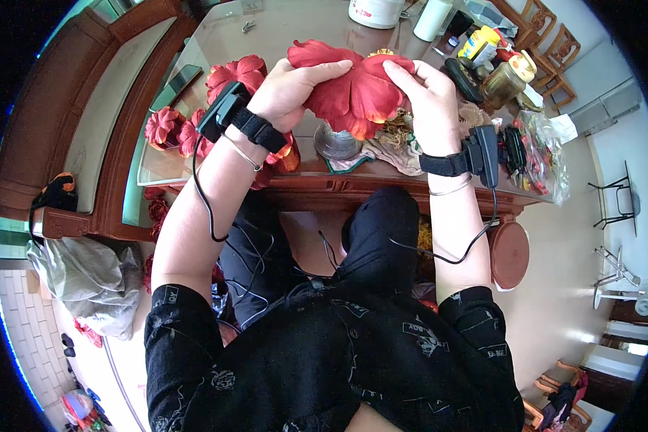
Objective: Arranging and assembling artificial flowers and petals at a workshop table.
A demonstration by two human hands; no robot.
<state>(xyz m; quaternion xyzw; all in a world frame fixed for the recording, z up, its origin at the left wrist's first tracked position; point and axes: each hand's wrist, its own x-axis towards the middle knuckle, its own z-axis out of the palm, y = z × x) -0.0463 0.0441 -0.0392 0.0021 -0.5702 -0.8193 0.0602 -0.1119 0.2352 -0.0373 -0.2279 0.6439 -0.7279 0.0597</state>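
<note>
A large red artificial flower [349, 85] with broad cloth petals is held up over the table's near edge. My left hand [288, 93] pinches its left petals, thumb lying on top. On the other side my right hand [432, 93] grips the right petals between thumb and fingers. A bit of yellow shows behind the flower's top edge. Below it stands a grey metal bowl [336, 144], partly covered by the petals. More red artificial flowers [164, 127] lie on the table to the left, some hidden behind my left forearm.
A crumpled cloth [399, 155] lies by the bowl. To the right are a jar with a cream lid [507, 81], a yellow bottle [480, 43] and a clear plastic bag [543, 155]. A phone [183, 79] rests far left. Cables hang from both wrist straps. A round stool [510, 255] stands right.
</note>
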